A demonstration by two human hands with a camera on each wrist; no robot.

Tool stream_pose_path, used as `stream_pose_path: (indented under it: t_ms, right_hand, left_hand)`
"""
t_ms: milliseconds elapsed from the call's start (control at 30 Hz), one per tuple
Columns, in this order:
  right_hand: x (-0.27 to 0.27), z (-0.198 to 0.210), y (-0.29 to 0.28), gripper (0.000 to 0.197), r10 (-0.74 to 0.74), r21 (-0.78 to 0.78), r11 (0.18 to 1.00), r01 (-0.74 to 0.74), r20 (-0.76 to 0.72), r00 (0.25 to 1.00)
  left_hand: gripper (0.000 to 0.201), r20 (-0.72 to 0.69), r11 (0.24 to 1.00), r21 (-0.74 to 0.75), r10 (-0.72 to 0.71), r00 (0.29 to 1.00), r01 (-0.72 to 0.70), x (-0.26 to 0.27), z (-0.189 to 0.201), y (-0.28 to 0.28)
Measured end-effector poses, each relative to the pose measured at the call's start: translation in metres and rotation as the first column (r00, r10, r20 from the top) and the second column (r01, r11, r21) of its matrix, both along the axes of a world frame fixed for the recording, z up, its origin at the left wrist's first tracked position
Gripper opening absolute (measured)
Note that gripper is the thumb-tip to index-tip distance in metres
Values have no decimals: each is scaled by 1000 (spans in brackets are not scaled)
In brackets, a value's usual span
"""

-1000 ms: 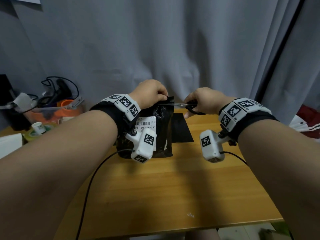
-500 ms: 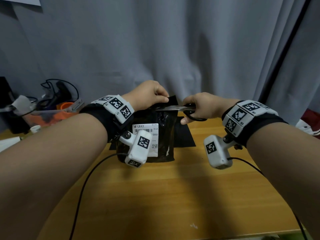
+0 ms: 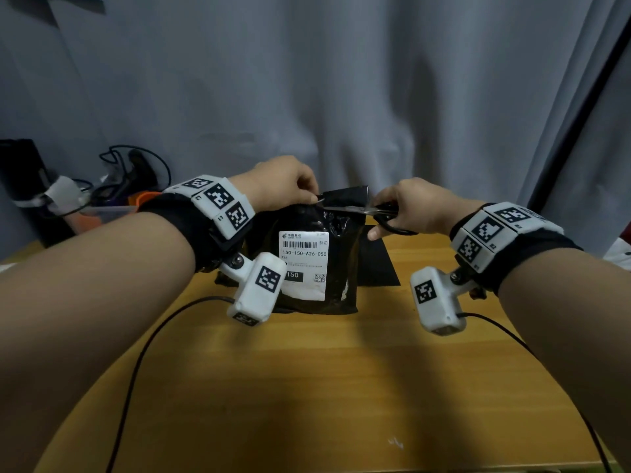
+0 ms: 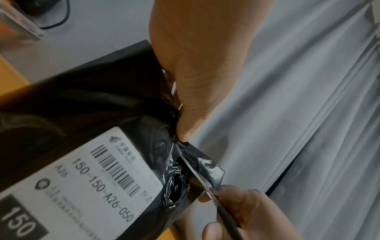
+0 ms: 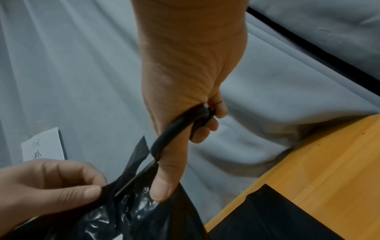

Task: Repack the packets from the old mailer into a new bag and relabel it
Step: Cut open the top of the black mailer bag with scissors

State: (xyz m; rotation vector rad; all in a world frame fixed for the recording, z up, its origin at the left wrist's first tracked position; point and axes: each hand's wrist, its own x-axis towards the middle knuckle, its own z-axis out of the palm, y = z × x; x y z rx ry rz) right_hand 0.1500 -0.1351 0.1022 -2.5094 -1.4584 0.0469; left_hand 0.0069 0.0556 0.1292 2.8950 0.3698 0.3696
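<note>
The old black mailer (image 3: pixel 338 268) stands upright on the wooden table (image 3: pixel 341 387), its white shipping label (image 3: pixel 304 261) facing me. My left hand (image 3: pixel 283 189) pinches the mailer's top left corner (image 4: pixel 180 139). My right hand (image 3: pixel 406 206) grips black-handled scissors (image 3: pixel 382 213); their blades (image 4: pixel 197 173) lie across the mailer's top edge, and a cut strip of black plastic (image 3: pixel 345 196) stands up above them. The right thumb and fingers sit in the handle loops (image 5: pixel 197 123). A flat black bag (image 3: pixel 379 257) lies on the table behind the mailer.
A grey curtain (image 3: pixel 341 97) hangs right behind the table. At the far left are cables (image 3: pixel 133 165), an orange object (image 3: pixel 143 199) and other clutter. Wrist-camera cables (image 3: pixel 146 349) trail over the tabletop. A handwritten paper note (image 5: pixel 43 144) shows against the curtain.
The scissors have advanced leftward along the mailer's top edge toward my left hand, and the cut strip above the blades has grown longer. Both hands keep their holds.
</note>
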Motion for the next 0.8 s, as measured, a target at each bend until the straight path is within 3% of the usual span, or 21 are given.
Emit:
stream_pose_path:
  t_ms: [200, 433, 800]
  right_hand:
    - [-3, 5, -4, 35, -3, -14, 1000, 5, 109, 994]
    - [-5, 5, -6, 39, -8, -28, 1000, 13, 168, 986]
    - [-4, 0, -7, 56, -65, -15, 998, 67, 102, 993]
  left_hand:
    - [11, 107, 1000, 2, 17, 994, -17, 10, -7, 3]
    - [13, 193, 1000, 1, -11, 981, 11, 13, -18, 5]
    - [15, 149, 991, -101, 98, 984, -84, 12, -11, 3]
